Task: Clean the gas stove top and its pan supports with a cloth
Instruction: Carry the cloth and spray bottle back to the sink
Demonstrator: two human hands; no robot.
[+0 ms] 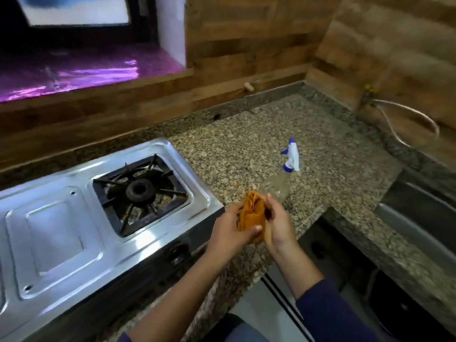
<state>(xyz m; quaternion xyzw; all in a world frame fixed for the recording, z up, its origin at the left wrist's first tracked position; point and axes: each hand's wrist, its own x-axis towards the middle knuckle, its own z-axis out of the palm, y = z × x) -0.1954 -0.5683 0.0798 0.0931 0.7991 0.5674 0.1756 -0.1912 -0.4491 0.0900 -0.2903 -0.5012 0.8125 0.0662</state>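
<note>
A steel gas stove top [61,233] sits at the left on the granite counter. Its right burner carries a black pan support [140,191]. Just off the stove's right front corner I hold a bunched orange cloth [251,213] between both hands. My left hand [234,230] grips it from the left and below. My right hand [278,223] closes on it from the right. A clear spray bottle [283,178] with a white and blue trigger head lies on the counter just beyond my hands.
The speckled granite counter [259,134] runs back to a wood-panelled wall. A pale hose [409,119] loops from a valve on the right wall. A steel sink edge [419,208] lies at the right. A purple-lit window sill is at top left.
</note>
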